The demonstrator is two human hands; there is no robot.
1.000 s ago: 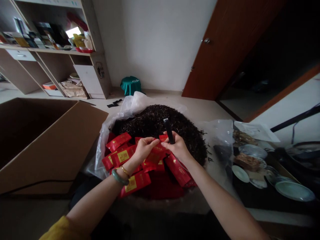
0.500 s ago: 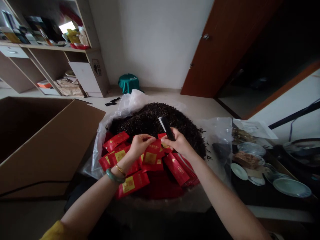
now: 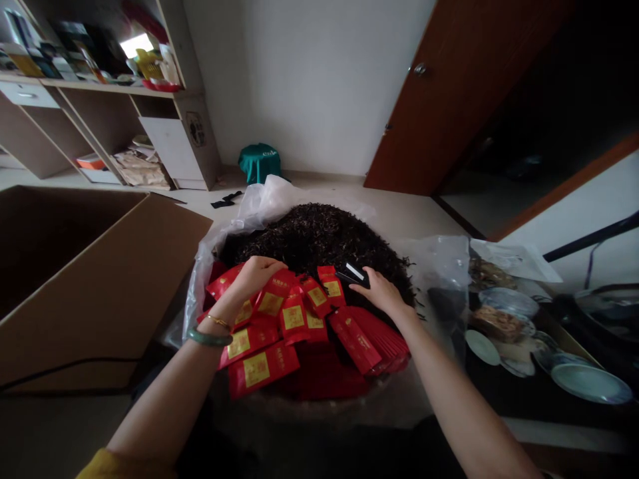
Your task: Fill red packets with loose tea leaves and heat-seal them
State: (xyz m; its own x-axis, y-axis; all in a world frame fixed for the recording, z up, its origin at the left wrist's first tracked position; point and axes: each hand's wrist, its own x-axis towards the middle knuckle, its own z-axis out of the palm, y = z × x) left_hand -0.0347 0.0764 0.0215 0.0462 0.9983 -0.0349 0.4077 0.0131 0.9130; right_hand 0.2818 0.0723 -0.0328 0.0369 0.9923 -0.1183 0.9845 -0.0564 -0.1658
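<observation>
My left hand (image 3: 260,274), a bangle and a thin bracelet on its wrist, is closed with the fingertips pinched at the top edge of a red packet (image 3: 271,304). That packet, with a gold square, is over several similar red packets (image 3: 257,370). My right hand (image 3: 380,290) grips a small black handheld tool (image 3: 353,273) with a white strip, just right of the packets. A heap of dark dried leaves (image 3: 319,229), like loose tea, lies behind both hands in a clear plastic bag (image 3: 200,279). Flat red packets (image 3: 372,339) are fanned in a stack at the front right.
An open cardboard box (image 3: 114,286) stands at the left. On the right, a dark table (image 3: 492,392) bears plates and clear containers (image 3: 504,309). Shelving (image 3: 172,150), a teal cloth-covered bin (image 3: 259,163) and a brown door (image 3: 464,86) are farther back.
My hands have moved apart. The left has gone left with a red packet; the right has drawn right with the black tool, which now lies more level.
</observation>
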